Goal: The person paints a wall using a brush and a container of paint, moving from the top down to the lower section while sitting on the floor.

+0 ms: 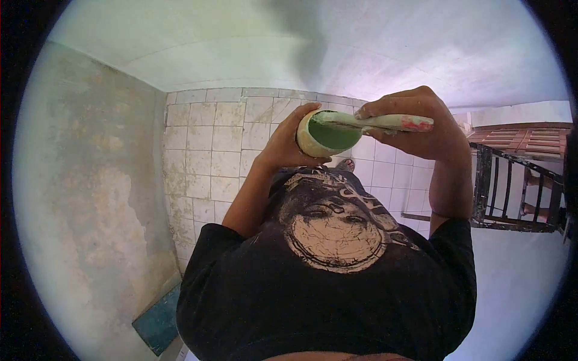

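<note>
My left hand [288,141] is wrapped round a pale round cup [313,146] that holds green paint [335,137]. A brush with a pale, paint-smeared handle [394,123] is gripped between the thumb and fingers of my right hand [409,114]. The red-marked end of the handle points right. Its other end reaches over the cup's rim and into the opening, where green paint coats it. Both hands are at chest height, in front of the pale wall.
A pale wall [217,54] rises ahead, and a stained grey wall [90,180] stands at left. Below is a tiled floor [208,144]. A black metal frame [518,192] stands at right, with another person's feet [530,209] beyond it. A teal board [159,320] is lower left.
</note>
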`<action>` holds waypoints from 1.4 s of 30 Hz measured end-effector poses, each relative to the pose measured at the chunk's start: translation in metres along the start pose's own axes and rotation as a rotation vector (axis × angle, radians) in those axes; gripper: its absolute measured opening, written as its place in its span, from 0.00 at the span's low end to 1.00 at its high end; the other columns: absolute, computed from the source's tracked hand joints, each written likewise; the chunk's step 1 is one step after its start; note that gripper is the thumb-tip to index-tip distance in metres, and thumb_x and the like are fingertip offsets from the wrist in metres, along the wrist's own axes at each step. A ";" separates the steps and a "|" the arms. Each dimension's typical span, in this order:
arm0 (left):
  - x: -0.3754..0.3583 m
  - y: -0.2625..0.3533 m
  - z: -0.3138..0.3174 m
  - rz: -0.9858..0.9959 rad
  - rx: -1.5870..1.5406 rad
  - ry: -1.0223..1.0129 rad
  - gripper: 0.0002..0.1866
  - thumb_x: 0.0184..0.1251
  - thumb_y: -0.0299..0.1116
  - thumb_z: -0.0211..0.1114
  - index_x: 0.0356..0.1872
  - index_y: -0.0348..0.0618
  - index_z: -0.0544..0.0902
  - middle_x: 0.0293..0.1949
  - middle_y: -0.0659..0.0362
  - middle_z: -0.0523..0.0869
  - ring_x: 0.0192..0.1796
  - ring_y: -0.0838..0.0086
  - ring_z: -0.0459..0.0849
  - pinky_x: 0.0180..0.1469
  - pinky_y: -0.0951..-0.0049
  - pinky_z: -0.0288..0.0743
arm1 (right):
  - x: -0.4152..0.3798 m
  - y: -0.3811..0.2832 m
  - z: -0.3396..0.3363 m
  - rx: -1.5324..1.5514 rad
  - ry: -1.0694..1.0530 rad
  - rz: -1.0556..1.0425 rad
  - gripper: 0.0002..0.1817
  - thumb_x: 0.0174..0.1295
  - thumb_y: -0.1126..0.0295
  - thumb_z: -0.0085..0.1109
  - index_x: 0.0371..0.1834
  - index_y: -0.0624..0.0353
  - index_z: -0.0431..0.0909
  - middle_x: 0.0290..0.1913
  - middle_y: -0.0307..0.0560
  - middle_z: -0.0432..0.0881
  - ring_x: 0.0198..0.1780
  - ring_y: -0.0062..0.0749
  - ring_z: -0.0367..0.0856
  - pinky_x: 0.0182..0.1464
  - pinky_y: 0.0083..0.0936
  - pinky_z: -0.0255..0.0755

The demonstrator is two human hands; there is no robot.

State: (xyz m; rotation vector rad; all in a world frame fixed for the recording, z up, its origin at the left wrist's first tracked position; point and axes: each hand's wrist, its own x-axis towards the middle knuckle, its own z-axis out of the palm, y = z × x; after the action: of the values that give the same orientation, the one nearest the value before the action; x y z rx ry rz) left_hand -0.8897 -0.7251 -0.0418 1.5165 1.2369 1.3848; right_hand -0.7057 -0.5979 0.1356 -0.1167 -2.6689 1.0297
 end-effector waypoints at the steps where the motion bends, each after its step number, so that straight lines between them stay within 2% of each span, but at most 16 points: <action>1: 0.000 0.001 0.000 0.001 0.017 0.006 0.56 0.24 0.38 0.84 0.62 0.39 0.61 0.52 0.53 0.74 0.56 0.66 0.73 0.59 0.67 0.66 | -0.001 -0.002 0.000 -0.014 0.021 0.016 0.14 0.46 0.73 0.68 0.38 0.61 0.80 0.34 0.50 0.84 0.33 0.34 0.85 0.35 0.26 0.78; 6: 0.003 0.001 0.001 -0.005 -0.014 0.005 0.56 0.23 0.38 0.84 0.62 0.39 0.61 0.52 0.53 0.74 0.56 0.67 0.73 0.58 0.68 0.66 | -0.009 0.000 0.004 -0.015 0.030 0.007 0.15 0.46 0.72 0.67 0.39 0.58 0.80 0.35 0.50 0.84 0.32 0.35 0.84 0.35 0.28 0.78; 8: 0.004 0.003 0.001 0.052 -0.016 0.015 0.50 0.28 0.39 0.81 0.59 0.41 0.64 0.51 0.51 0.75 0.54 0.63 0.75 0.56 0.66 0.69 | -0.011 0.000 0.007 -0.046 0.009 -0.017 0.15 0.48 0.71 0.65 0.41 0.58 0.79 0.33 0.49 0.84 0.31 0.36 0.84 0.34 0.28 0.77; 9: 0.004 0.003 0.001 0.055 -0.015 0.018 0.50 0.28 0.39 0.81 0.59 0.41 0.64 0.51 0.51 0.75 0.54 0.63 0.75 0.56 0.66 0.69 | -0.011 0.000 0.009 -0.048 0.007 -0.020 0.15 0.48 0.71 0.65 0.41 0.58 0.79 0.33 0.49 0.84 0.31 0.36 0.84 0.34 0.28 0.77; 12: 0.003 0.003 0.002 0.024 -0.091 -0.007 0.49 0.28 0.38 0.80 0.59 0.41 0.65 0.51 0.51 0.75 0.54 0.63 0.75 0.56 0.66 0.69 | -0.014 -0.002 0.013 -0.205 0.030 -0.112 0.14 0.51 0.67 0.59 0.42 0.55 0.78 0.30 0.46 0.82 0.30 0.37 0.82 0.31 0.30 0.75; 19: 0.003 0.006 0.000 0.042 -0.061 -0.034 0.47 0.29 0.37 0.80 0.58 0.40 0.65 0.51 0.52 0.74 0.54 0.64 0.75 0.56 0.67 0.68 | -0.019 -0.022 0.025 -0.524 0.016 -0.150 0.14 0.48 0.69 0.60 0.41 0.53 0.78 0.33 0.41 0.83 0.36 0.34 0.82 0.37 0.29 0.76; 23: -0.004 0.003 0.005 -0.045 -0.187 -0.009 0.47 0.29 0.36 0.80 0.58 0.38 0.65 0.51 0.52 0.74 0.54 0.65 0.74 0.56 0.67 0.68 | -0.020 -0.017 0.030 -0.519 0.021 -0.145 0.13 0.48 0.70 0.60 0.40 0.53 0.78 0.35 0.41 0.82 0.39 0.34 0.82 0.38 0.29 0.76; 27: -0.006 0.001 0.006 -0.034 -0.153 -0.016 0.48 0.30 0.37 0.80 0.58 0.38 0.65 0.51 0.53 0.74 0.53 0.65 0.75 0.56 0.68 0.68 | -0.023 -0.014 0.032 -0.482 0.031 -0.155 0.13 0.49 0.69 0.60 0.40 0.53 0.78 0.35 0.40 0.82 0.39 0.34 0.82 0.39 0.30 0.76; 29: -0.005 0.000 0.007 0.002 -0.122 0.056 0.48 0.30 0.37 0.80 0.58 0.38 0.64 0.50 0.53 0.75 0.53 0.65 0.75 0.56 0.68 0.68 | -0.023 -0.014 0.036 -0.488 0.089 -0.185 0.15 0.44 0.69 0.63 0.38 0.55 0.80 0.32 0.41 0.83 0.36 0.33 0.82 0.35 0.28 0.76; 33: -0.004 -0.002 0.006 0.026 -0.103 0.060 0.48 0.30 0.37 0.80 0.58 0.38 0.64 0.50 0.53 0.75 0.54 0.65 0.75 0.56 0.68 0.68 | -0.027 -0.017 0.033 -0.453 0.037 -0.140 0.14 0.49 0.68 0.60 0.41 0.52 0.79 0.35 0.40 0.82 0.39 0.35 0.82 0.38 0.30 0.76; 35: -0.002 0.002 0.003 0.014 -0.065 -0.027 0.48 0.30 0.37 0.80 0.59 0.39 0.64 0.50 0.52 0.75 0.53 0.65 0.75 0.56 0.68 0.68 | -0.030 -0.013 0.034 -0.465 0.077 -0.163 0.14 0.48 0.68 0.60 0.41 0.52 0.79 0.35 0.40 0.83 0.38 0.35 0.82 0.38 0.30 0.76; 39: -0.004 0.004 0.006 0.083 0.007 -0.014 0.49 0.30 0.37 0.80 0.59 0.39 0.64 0.50 0.52 0.75 0.53 0.65 0.75 0.56 0.67 0.69 | -0.033 -0.015 0.034 -0.465 0.095 -0.151 0.14 0.48 0.68 0.61 0.41 0.52 0.79 0.34 0.40 0.83 0.38 0.35 0.82 0.38 0.29 0.77; 42: -0.005 0.000 0.010 0.097 -0.068 0.051 0.49 0.30 0.37 0.80 0.59 0.39 0.64 0.50 0.53 0.76 0.53 0.65 0.75 0.56 0.67 0.69 | -0.040 -0.012 0.030 -0.385 0.123 -0.151 0.14 0.47 0.68 0.62 0.40 0.54 0.80 0.34 0.41 0.83 0.38 0.36 0.83 0.37 0.30 0.77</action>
State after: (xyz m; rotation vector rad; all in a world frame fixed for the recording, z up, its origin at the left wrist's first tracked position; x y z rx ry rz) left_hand -0.8795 -0.7293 -0.0443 1.5200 1.1483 1.5214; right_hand -0.6761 -0.6333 0.1132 -0.0518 -2.6797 0.4406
